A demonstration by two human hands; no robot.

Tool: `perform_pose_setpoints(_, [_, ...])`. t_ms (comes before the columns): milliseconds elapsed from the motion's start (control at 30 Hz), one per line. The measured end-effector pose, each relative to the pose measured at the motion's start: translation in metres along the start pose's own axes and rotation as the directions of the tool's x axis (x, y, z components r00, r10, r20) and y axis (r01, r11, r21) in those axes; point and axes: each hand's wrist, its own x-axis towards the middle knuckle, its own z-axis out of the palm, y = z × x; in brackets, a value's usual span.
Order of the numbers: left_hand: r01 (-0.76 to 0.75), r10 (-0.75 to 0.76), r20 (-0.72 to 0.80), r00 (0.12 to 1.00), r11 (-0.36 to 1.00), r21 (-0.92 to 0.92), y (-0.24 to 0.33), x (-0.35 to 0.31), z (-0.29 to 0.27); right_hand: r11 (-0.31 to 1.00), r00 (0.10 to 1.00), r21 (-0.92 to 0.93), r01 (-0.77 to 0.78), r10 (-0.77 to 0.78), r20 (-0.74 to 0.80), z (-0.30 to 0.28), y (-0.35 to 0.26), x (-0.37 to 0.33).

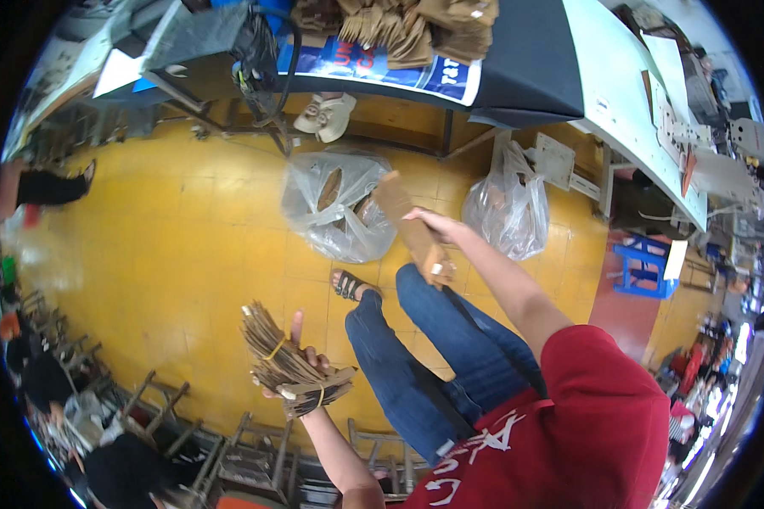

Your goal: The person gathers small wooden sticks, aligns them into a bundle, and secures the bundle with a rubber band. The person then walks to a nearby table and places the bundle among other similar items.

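Bundles of thin brown strips (272, 343), tied round with yellow bands, rest in my left hand (312, 356) at the lower left. One finger sticks up beside them while the palm and other fingers hold them from behind. My right hand (435, 222) is closed on a long brown bundle (409, 233), slightly blurred, with a small white bit at its near end. What the strips are made of I cannot make out. Just left of that bundle, a clear plastic bag (339, 242) with brown pieces inside sits on the floor.
A second knotted plastic bag (509, 208) lies to the right. More brown bundles (416, 30) are heaped on the dark table (530, 59) ahead. A blue stool (641, 265) stands at right, stools (250, 462) behind at lower left. Pale shoes (325, 116) rest under the table.
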Motion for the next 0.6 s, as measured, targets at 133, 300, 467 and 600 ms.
perform_pose_setpoints(133, [0.048, -0.048, 0.0, 0.999, 0.999, -0.026, 0.03, 0.05, -0.09, 0.996, 0.999, 0.087, 0.006, -0.002, -0.049, 0.024, 0.024, 0.087])
perform_pose_setpoints(300, [0.085, -0.091, -0.057, 0.994, 0.992, -0.094, 0.017, 0.081, -0.189, 0.975, 0.992, -0.186, -0.119, 0.126, 0.03, 0.035, 0.035, 0.146])
perform_pose_setpoints(467, [0.032, -0.071, -0.283, 0.956, 0.99, -0.141, -0.023, 0.052, -0.287, 0.654, 0.981, -0.752, -0.08, 0.186, 0.057, 0.057, 0.062, 0.146])
perform_pose_setpoints(600, [-0.005, -0.052, -0.574, 0.817, 0.995, -0.097, -0.067, -0.001, -0.346, 0.547, 0.933, -0.837, -0.001, 0.301, 0.195, 0.071, 0.077, 0.136])
